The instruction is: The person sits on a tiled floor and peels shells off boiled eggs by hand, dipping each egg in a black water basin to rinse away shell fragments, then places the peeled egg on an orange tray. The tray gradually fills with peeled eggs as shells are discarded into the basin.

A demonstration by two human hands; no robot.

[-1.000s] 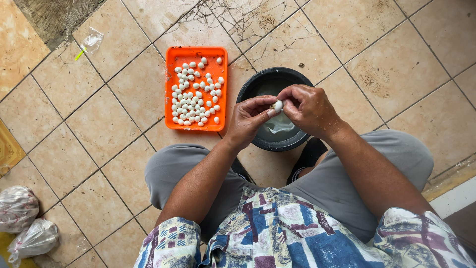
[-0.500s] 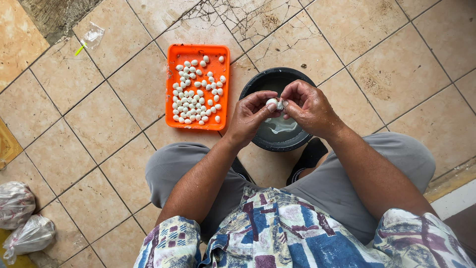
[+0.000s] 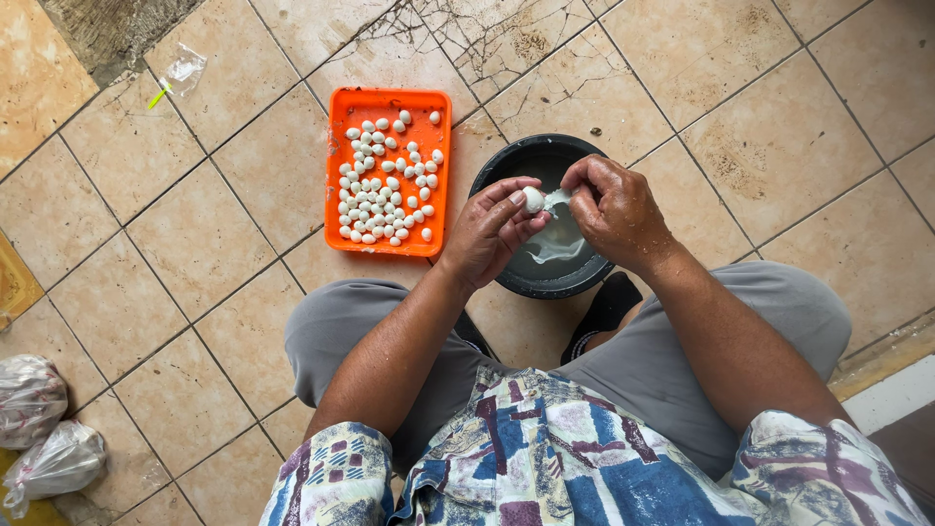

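Since the earlier frame the small white egg (image 3: 533,200) has shifted left, now clear of the right hand (image 3: 616,209) and pinched in the left hand (image 3: 490,232) grip — over the black bowl (image 3: 516,161) on the floor. The right fingers pinch a pale shell scrap; the orange tray (image 3: 387,104) of peeled eggs lies unmoved just left.

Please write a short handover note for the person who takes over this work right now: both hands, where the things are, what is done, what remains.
Left hand: holds a small white egg over the black bowl.
Right hand: pinches a pale scrap at the egg.
Orange tray, on the tiled floor left of the bowl: holds many peeled white eggs.
Done: the pile in the tray.
Left: the egg in hand; whether more wait in the bowl cannot be told.
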